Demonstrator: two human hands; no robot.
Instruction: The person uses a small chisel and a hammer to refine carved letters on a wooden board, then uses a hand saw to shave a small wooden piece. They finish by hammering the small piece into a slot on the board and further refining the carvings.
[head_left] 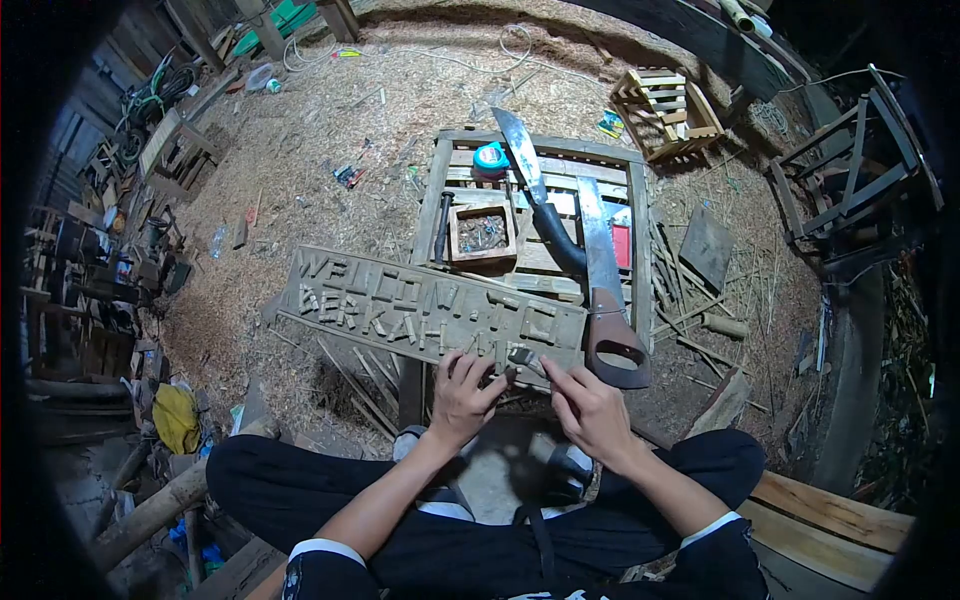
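Note:
A long wooden board (pixel 400 322) lies tilted across the near side of a slatted table, bearing raised letters made of small wood pieces, "WEL..." in the upper row. My left hand (pixel 465 400) rests at the board's near edge, fingers curled and pinched close to the lower letters; what they pinch is too small to make out. Just right of it, my right hand (pixel 592 410) has its fingers closed at the end of a small tool with a dark blocky head (pixel 521 355), which lies over the board's lower right part.
On the slatted table (pixel 636 190) are a handsaw (pixel 603 260), a machete (pixel 522 155), a turquoise tape measure (pixel 490 158), a black-handled tool (pixel 443 226) and a wooden box (pixel 482 233) of small pieces. A slatted crate (pixel 668 115) stands behind right. Wood shavings cover the ground.

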